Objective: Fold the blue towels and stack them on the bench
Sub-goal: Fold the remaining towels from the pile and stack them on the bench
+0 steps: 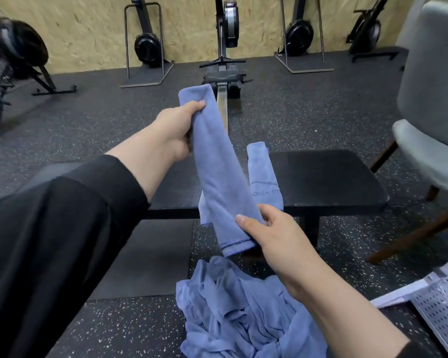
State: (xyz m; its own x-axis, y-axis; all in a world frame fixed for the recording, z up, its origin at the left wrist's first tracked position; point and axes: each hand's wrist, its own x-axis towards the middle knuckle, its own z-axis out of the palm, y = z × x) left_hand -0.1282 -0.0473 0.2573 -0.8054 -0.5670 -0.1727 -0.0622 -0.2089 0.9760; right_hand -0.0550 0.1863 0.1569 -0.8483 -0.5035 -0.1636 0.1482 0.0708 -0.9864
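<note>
While both hands, left hand [177,130] and right hand [265,228], grip one half-folded blue towel [217,171], one folded towel [263,174] lies on the desk [334,177] and a heap of towels [238,313] awaits.

Background of the scene. A rowing machine [224,73] lies on the speckled black rubber floor [88,120], its rail running toward the viewer. Four further rowers stand stored against the chipboard wall [93,27]: one at far left [13,55], blurred; two on upright stands [146,45] [299,34]; one at far right [367,29]. A grey upholstered chair [432,99] with wooden legs stands at right. A white perforated panel [442,303] fills the lower right corner.
</note>
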